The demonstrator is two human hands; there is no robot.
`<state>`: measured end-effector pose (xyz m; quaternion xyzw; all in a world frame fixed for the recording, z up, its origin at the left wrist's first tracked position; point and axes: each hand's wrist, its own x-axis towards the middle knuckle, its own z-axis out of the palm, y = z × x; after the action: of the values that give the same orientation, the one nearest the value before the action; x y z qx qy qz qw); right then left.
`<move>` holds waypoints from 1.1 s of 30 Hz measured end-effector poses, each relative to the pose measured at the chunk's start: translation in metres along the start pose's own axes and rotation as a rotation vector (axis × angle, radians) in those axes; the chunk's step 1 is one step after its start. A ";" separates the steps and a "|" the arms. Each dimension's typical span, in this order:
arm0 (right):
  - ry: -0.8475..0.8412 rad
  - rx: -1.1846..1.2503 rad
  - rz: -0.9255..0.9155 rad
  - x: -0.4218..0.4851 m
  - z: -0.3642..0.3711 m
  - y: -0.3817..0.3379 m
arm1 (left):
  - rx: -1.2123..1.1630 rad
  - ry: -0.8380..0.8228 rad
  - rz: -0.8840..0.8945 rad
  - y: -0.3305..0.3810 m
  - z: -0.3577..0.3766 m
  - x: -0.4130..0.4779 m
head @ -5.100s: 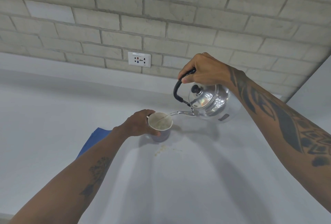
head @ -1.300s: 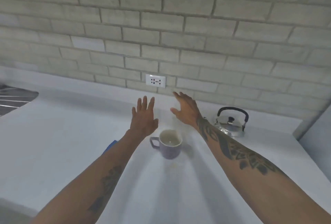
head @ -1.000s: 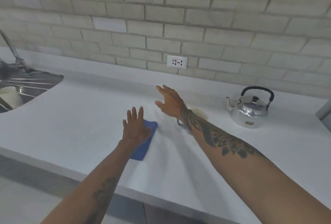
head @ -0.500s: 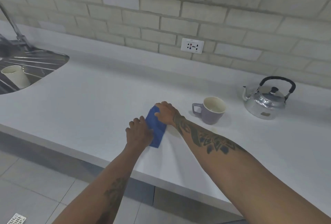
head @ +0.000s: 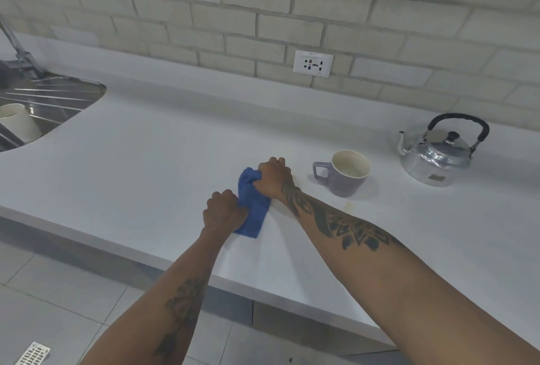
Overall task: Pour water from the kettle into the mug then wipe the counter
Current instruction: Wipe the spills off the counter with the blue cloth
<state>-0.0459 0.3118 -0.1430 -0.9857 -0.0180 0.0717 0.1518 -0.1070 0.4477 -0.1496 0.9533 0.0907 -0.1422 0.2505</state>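
A white counter (head: pixel 131 166) runs along the brick wall, with a steel sink (head: pixel 43 101) set into its left end. Near the front edge, about midway along, a blue cloth (head: pixel 252 209) lies bunched on the surface, and a lilac mug (head: pixel 346 173) stands just to its right, handle turned toward the cloth. A shiny metal kettle (head: pixel 438 160) with a black handle sits farther right, closer to the back edge, and a small yellowish stain (head: pixel 349 204) marks the surface in front of the mug.

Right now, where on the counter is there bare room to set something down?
Widest: from the sink to the blue cloth. Also the strip below the wall socket. Crowded: hands, purple mug, kettle.
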 end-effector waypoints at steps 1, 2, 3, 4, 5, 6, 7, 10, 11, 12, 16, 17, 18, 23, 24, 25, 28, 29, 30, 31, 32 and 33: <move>-0.015 0.063 0.008 -0.001 -0.006 0.002 | -0.055 -0.003 -0.002 0.002 -0.001 -0.001; -0.031 0.116 0.022 -0.003 -0.014 0.004 | -0.124 -0.010 -0.009 0.003 -0.001 -0.002; -0.038 0.151 0.036 -0.006 -0.023 0.007 | -0.197 -0.014 -0.011 0.005 -0.001 -0.003; -0.034 0.169 0.043 -0.009 -0.033 0.010 | -0.262 -0.017 -0.003 0.008 -0.001 -0.004; -0.022 0.177 0.044 -0.012 -0.042 0.014 | -0.320 -0.023 0.010 0.012 0.000 -0.005; -0.002 0.179 0.042 -0.017 -0.052 0.018 | -0.372 -0.037 0.028 0.017 0.000 -0.008; 0.015 0.181 0.046 -0.021 -0.060 0.024 | -0.421 -0.062 0.046 0.024 -0.001 -0.012; 0.030 0.206 0.072 -0.039 -0.083 0.043 | -0.487 -0.170 0.110 0.050 0.003 -0.024; 0.034 0.214 0.078 -0.045 -0.089 0.050 | -0.477 -0.201 0.131 0.058 0.006 -0.027; 0.035 0.225 0.088 -0.051 -0.095 0.058 | -0.462 -0.228 0.154 0.067 0.010 -0.031; 0.038 0.214 0.121 -0.085 -0.124 0.098 | -0.471 -0.345 0.234 0.106 0.034 -0.049; 0.031 0.207 0.130 -0.094 -0.133 0.111 | -0.484 -0.391 0.257 0.117 0.041 -0.055; 0.020 0.199 0.148 -0.104 -0.142 0.123 | -0.498 -0.440 0.282 0.128 0.049 -0.061; -0.008 0.136 0.300 -0.149 -0.167 0.201 | -0.532 -0.664 0.389 0.184 0.092 -0.094; -0.013 0.115 0.339 -0.157 -0.167 0.215 | -0.526 -0.694 0.391 0.194 0.102 -0.100; -0.017 0.094 0.370 -0.165 -0.167 0.228 | -0.514 -0.713 0.388 0.204 0.112 -0.106; -0.028 0.049 0.473 -0.183 -0.161 0.260 | -0.452 -0.767 0.387 0.230 0.142 -0.118; -0.025 0.046 0.497 -0.185 -0.156 0.272 | -0.424 -0.771 0.394 0.236 0.151 -0.121; -0.007 0.066 0.518 -0.189 -0.152 0.280 | -0.382 -0.754 0.411 0.240 0.159 -0.123; 0.023 0.078 0.530 -0.191 -0.146 0.286 | -0.328 -0.705 0.443 0.243 0.166 -0.124; 0.056 0.077 0.543 -0.193 -0.140 0.291 | -0.267 -0.625 0.488 0.243 0.169 -0.125; 0.094 0.063 0.549 -0.195 -0.132 0.294 | -0.229 -0.531 0.538 0.242 0.172 -0.125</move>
<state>-0.2153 -0.0185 -0.0810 -0.9507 0.2589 0.0647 0.1578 -0.2042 0.1407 -0.1439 0.8391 -0.2150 -0.3021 0.3981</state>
